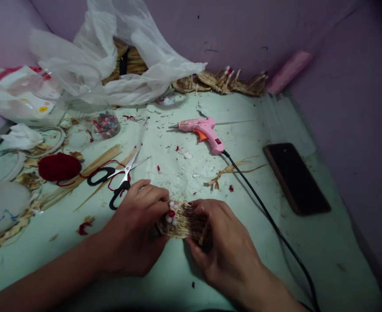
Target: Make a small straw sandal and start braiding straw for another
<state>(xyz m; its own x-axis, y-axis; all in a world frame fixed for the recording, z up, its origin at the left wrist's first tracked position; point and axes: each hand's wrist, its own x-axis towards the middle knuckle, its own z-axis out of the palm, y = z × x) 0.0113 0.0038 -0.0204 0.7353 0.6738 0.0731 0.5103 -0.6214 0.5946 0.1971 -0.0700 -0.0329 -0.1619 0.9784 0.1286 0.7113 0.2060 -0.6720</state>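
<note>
While a small braided-fibre piece is held btwn both hands, low centre of view & over the counter, its L end is pinched by the L hand and its R end is clasped by the R hand. Grip on each side: narrow, closed on the piece, R thumb seen underneath. White beads w/ one red bead are seen on its L part. Black-handled scissors are placed just beyond the L hand, red yarn looped near the handles; red yarn ball is set farther L. Pink glue gun is laid beyond the piece, nozzle pointed L, black cord run twd near R. Phone is placed far R, apart from the R hand. At back, white plastic bag is bunched by the wall; more fibre pcs are lined along it.
</note>
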